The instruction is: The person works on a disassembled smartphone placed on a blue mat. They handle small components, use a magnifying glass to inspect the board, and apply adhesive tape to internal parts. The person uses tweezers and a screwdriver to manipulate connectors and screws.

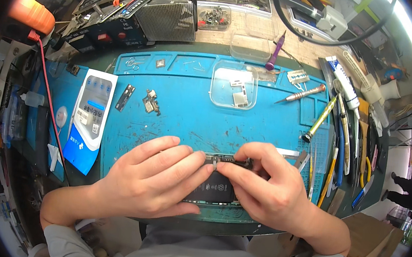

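An opened phone, its black battery showing, lies crosswise on the blue mat near the front edge. My left hand covers the phone's left part, with long fingers over it and the thumb by its near edge. On the other side, my right hand is closed in a pinch at the phone's far edge, with thumb and forefinger around a dark, narrow piece. Both hands' fingertips meet at a small silvery part. My fingers hide much of what lies between them.
A blue work mat holds small circuit pieces, a clear box with metal plates, and a blue-white packet. Screwdrivers, tweezers, pliers and a glue tube crowd the right side. A magnifier ring hangs at the back.
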Demonstrator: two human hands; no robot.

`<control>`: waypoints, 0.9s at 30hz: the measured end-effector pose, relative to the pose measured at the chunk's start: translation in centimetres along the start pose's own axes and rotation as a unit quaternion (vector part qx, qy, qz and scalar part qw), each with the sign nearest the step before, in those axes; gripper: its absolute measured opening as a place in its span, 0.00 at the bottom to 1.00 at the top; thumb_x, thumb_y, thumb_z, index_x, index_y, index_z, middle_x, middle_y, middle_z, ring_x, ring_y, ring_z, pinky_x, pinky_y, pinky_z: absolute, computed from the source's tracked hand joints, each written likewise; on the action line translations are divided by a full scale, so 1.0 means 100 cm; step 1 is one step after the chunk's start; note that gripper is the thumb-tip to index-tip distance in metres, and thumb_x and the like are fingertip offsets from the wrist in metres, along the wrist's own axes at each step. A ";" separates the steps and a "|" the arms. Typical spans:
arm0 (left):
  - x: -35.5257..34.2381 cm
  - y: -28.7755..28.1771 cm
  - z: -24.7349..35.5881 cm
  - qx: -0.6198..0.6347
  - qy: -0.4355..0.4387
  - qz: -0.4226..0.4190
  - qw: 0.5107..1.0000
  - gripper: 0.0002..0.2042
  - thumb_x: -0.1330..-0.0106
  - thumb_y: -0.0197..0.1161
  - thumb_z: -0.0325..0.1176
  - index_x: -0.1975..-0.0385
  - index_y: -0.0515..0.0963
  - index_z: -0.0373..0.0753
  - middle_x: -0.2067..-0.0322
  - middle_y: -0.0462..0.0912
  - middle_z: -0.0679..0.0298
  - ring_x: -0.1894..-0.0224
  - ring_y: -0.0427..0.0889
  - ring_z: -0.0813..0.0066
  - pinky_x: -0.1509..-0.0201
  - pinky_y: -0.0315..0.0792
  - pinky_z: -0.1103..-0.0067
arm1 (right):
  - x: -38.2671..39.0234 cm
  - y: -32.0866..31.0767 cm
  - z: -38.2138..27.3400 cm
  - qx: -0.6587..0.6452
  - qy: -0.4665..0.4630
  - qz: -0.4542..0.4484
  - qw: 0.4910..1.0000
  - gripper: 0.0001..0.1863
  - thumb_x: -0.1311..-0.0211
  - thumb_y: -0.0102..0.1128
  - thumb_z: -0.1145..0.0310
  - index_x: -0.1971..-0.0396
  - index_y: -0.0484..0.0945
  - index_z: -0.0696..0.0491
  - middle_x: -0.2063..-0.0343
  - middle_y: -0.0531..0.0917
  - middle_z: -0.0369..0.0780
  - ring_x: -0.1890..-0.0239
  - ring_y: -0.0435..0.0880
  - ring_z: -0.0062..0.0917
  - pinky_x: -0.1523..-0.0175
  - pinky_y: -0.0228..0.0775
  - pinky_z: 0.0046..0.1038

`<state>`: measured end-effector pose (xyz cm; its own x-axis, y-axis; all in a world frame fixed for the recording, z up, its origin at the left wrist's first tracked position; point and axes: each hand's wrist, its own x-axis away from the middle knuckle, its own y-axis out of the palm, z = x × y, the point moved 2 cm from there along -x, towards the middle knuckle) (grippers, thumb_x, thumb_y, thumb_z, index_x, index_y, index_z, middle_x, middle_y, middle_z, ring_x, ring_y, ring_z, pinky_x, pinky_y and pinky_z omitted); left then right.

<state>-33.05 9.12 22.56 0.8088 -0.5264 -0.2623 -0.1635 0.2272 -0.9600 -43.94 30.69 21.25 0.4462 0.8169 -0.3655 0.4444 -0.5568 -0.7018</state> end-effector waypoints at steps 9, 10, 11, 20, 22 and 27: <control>-0.002 -0.004 -0.002 -0.027 0.011 -0.022 0.999 0.27 0.27 0.61 0.59 0.45 0.86 0.41 0.45 0.83 0.64 0.45 0.82 0.69 0.32 0.73 0.66 | -0.002 -0.004 -0.006 0.012 0.011 -0.030 0.999 0.24 0.54 0.70 0.81 0.51 0.88 0.58 0.56 0.82 0.43 0.64 0.85 0.30 0.63 0.81 0.29; -0.002 -0.004 -0.002 -0.029 0.012 -0.024 0.999 0.27 0.27 0.61 0.59 0.45 0.87 0.41 0.45 0.84 0.64 0.45 0.82 0.69 0.32 0.73 0.66 | -0.002 -0.004 -0.006 0.018 0.012 -0.028 0.999 0.24 0.54 0.70 0.81 0.51 0.88 0.58 0.56 0.82 0.42 0.64 0.85 0.30 0.63 0.81 0.29; -0.001 -0.004 -0.002 -0.027 0.009 -0.024 0.999 0.27 0.27 0.61 0.59 0.45 0.87 0.42 0.45 0.84 0.64 0.45 0.82 0.70 0.32 0.73 0.66 | -0.002 -0.003 -0.007 0.022 0.011 -0.026 0.999 0.24 0.54 0.70 0.81 0.51 0.88 0.58 0.56 0.82 0.42 0.64 0.85 0.30 0.63 0.81 0.29; -0.001 -0.003 -0.002 -0.022 0.001 -0.023 0.999 0.28 0.28 0.61 0.61 0.45 0.87 0.42 0.46 0.84 0.65 0.45 0.82 0.72 0.31 0.72 0.66 | -0.002 -0.002 -0.008 0.032 0.011 -0.024 0.999 0.25 0.54 0.70 0.81 0.51 0.87 0.58 0.56 0.81 0.42 0.65 0.84 0.30 0.64 0.80 0.29; -0.002 -0.003 -0.002 -0.021 -0.001 -0.024 0.999 0.28 0.28 0.61 0.61 0.45 0.87 0.42 0.46 0.84 0.65 0.45 0.82 0.72 0.31 0.72 0.66 | -0.003 -0.001 -0.008 0.033 0.009 -0.022 0.999 0.25 0.54 0.70 0.81 0.50 0.87 0.58 0.56 0.81 0.42 0.65 0.83 0.30 0.64 0.80 0.29; -0.001 -0.002 -0.002 -0.017 -0.003 -0.020 1.000 0.28 0.28 0.61 0.61 0.45 0.87 0.42 0.46 0.84 0.65 0.45 0.82 0.72 0.30 0.72 0.66 | -0.002 0.000 -0.007 0.030 0.010 -0.021 0.999 0.25 0.54 0.70 0.81 0.50 0.87 0.58 0.56 0.81 0.42 0.65 0.83 0.30 0.64 0.80 0.29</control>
<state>-33.24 8.94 22.79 0.8191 -0.5289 -0.2223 -0.1497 0.1769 -0.9728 -43.51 30.41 21.78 0.4438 0.8359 -0.3228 0.4162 -0.5113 -0.7519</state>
